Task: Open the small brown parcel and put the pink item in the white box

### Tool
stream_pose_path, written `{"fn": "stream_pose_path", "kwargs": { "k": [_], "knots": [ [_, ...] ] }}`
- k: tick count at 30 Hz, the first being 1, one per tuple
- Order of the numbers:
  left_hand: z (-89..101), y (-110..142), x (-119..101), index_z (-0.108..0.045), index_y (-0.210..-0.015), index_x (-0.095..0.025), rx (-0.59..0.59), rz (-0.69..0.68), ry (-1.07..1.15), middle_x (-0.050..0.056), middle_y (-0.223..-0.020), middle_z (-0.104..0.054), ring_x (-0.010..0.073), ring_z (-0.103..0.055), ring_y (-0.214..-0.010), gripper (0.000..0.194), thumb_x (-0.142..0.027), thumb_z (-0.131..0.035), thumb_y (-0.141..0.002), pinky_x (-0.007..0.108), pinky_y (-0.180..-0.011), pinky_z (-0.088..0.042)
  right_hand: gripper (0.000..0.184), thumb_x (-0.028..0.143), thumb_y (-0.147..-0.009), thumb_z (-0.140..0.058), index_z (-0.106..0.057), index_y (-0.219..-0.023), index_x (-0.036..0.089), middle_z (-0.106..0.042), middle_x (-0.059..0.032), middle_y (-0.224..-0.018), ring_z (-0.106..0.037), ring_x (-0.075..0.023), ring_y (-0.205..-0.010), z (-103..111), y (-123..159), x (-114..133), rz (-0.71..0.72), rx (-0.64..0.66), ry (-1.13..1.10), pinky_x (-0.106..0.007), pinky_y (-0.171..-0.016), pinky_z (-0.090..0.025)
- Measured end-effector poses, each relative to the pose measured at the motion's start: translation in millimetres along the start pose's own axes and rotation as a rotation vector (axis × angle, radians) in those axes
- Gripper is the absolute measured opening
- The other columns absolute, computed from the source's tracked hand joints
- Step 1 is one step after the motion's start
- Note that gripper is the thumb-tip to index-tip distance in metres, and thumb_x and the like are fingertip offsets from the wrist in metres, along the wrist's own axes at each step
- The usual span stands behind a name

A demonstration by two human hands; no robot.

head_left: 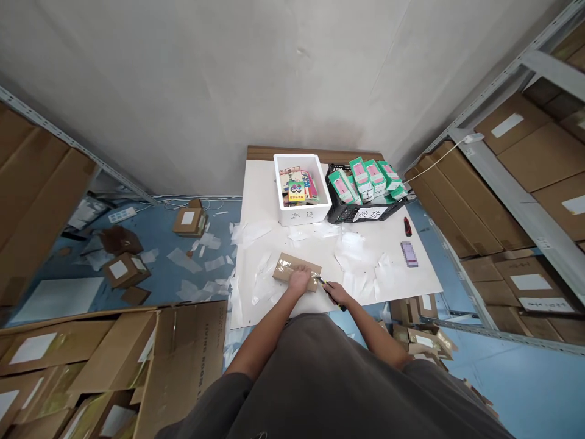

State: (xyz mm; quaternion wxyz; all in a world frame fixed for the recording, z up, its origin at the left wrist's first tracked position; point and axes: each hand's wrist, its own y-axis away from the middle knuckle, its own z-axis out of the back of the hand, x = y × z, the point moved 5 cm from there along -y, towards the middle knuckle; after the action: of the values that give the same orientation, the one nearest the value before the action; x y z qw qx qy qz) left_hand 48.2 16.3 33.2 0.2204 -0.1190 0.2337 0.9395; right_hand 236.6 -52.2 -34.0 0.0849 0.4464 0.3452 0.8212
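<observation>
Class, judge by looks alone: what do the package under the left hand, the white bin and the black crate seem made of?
Package: probably cardboard, matt brown, with shiny strips that look like clear tape.
White bin: plastic or foam, its smooth, thick-rimmed look leaves it open.
Black crate: likely moulded plastic, judging by its dark, perforated wall.

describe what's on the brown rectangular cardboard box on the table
Shiny tape, the bare left hand, seemingly the black-yellow cutter tip. Hidden: the box interior and cardboard under the hand.
</observation>
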Motion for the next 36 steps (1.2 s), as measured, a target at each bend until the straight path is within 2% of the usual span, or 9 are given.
{"fn": "stream_pose_path", "kwargs": {
  "k": [4, 8, 13, 15, 18, 22, 27, 31, 36],
  "knots": [
    [-2.0, 0, 1, -0.055, -0.137, -0.013, 0.008, -0.006, -0.023, 0.023, -0.141, -0.061, 0.0356, -0.053, -0.137, 0.074, -0.01, -0.085, -0.07, 0.039, -0.101, -0.049, 0.044, 0.058, -0.103, -0.04, -0.049, -0.078, 0.023, -0.048, 0.0073, -0.046, -0.047, -0.012, -0.038, -12, 7, 1, -0.01, -0.058, -0.013, -0.022, -0.048, -0.038],
    [-2.1, 1, 4, -0.055, -0.136, -0.017, 0.001, -0.029, -0.054, 0.021, -0.148, -0.056, 0.0354, -0.05, -0.141, 0.074, -0.015, -0.087, -0.069, 0.041, -0.105, -0.046, 0.045, 0.06, -0.102, -0.042, -0.052, -0.079, 0.023, -0.053, 0.0055, -0.05, -0.051, -0.0127, -0.042, -10, 20, 3, -0.057, -0.09, -0.01, -0.023, -0.051, -0.04],
    [4.5, 0, 12, -0.06, -0.133, -0.027, -0.031, -0.076, -0.023, 0.012, -0.142, -0.064, 0.0313, -0.054, -0.137, 0.045, -0.037, -0.071, -0.091, 0.041, -0.106, -0.046, 0.052, 0.069, -0.101, -0.033, -0.053, -0.085, 0.023, -0.054, 0.0052, -0.054, -0.052, -0.0135, -0.043, -6, 44, -8, -0.146, -0.237, -0.092, -0.024, -0.052, -0.043],
    [8.6, -5, 21, -0.056, -0.142, -0.028, -0.087, -0.069, -0.005, 0.012, -0.147, -0.061, 0.0336, -0.047, -0.143, 0.054, -0.04, -0.07, -0.092, 0.045, -0.113, -0.041, 0.055, 0.072, -0.1, -0.03, -0.053, -0.088, 0.024, -0.053, 0.0054, -0.055, -0.053, -0.0143, -0.043, -8, 51, -9, -0.171, -0.271, -0.146, -0.024, -0.051, -0.043],
    [8.1, -15, 36, -0.043, -0.156, -0.026, -0.115, -0.033, -0.006, 0.015, -0.166, -0.038, 0.0411, -0.02, -0.158, 0.088, -0.048, -0.082, -0.08, 0.054, -0.124, -0.025, 0.056, 0.073, -0.101, -0.026, -0.054, -0.093, 0.024, -0.054, 0.0054, -0.058, -0.056, -0.0152, -0.047, -13, 56, -2, -0.177, -0.284, -0.163, -0.025, -0.055, -0.046],
    [-0.7, -27, 49, -0.036, -0.161, -0.025, -0.076, 0.002, -0.009, 0.016, -0.171, -0.028, 0.0427, -0.011, -0.16, 0.1, -0.057, -0.081, -0.078, 0.056, -0.126, -0.019, 0.058, 0.061, -0.107, -0.015, -0.06, -0.102, 0.025, -0.063, 0.0011, -0.073, -0.065, -0.0185, -0.068, -14, 54, 15, -0.125, -0.262, 0.007, -0.027, -0.069, -0.049],
    [-4.1, -22, 49, -0.046, -0.156, -0.026, -0.168, -0.071, -0.035, 0.014, -0.166, -0.039, 0.0402, -0.023, -0.157, 0.074, -0.056, -0.066, -0.091, 0.055, -0.127, -0.02, 0.045, 0.045, -0.11, -0.03, -0.058, -0.14, 0.027, -0.067, -0.0092, -0.114, -0.065, -0.0236, -0.106, -12, 50, 34, -0.009, -0.288, 0.38, -0.029, -0.087, -0.044],
    [-7.8, -13, 47, -0.05, -0.154, -0.029, -0.262, -0.077, -0.042, 0.011, -0.159, -0.051, 0.0372, -0.031, -0.154, 0.06, -0.051, -0.056, -0.098, 0.055, -0.127, -0.019, 0.047, 0.047, -0.109, -0.038, -0.051, -0.151, 0.031, -0.063, -0.013, -0.123, -0.062, -0.0272, -0.111, -6, 53, 39, 0.002, -0.334, 0.551, -0.031, -0.088, -0.043],
    [-10.7, -9, 44, -0.051, -0.153, -0.029, -0.282, -0.068, -0.004, 0.011, -0.157, -0.052, 0.0368, -0.033, -0.154, 0.059, -0.047, -0.059, -0.098, 0.056, -0.128, -0.018, 0.047, 0.046, -0.108, -0.04, -0.047, -0.152, 0.031, -0.061, -0.0132, -0.126, -0.064, -0.0271, -0.105, -14, 44, 50, 0.016, -0.355, 0.611, -0.032, -0.085, -0.044]
  ]
}}
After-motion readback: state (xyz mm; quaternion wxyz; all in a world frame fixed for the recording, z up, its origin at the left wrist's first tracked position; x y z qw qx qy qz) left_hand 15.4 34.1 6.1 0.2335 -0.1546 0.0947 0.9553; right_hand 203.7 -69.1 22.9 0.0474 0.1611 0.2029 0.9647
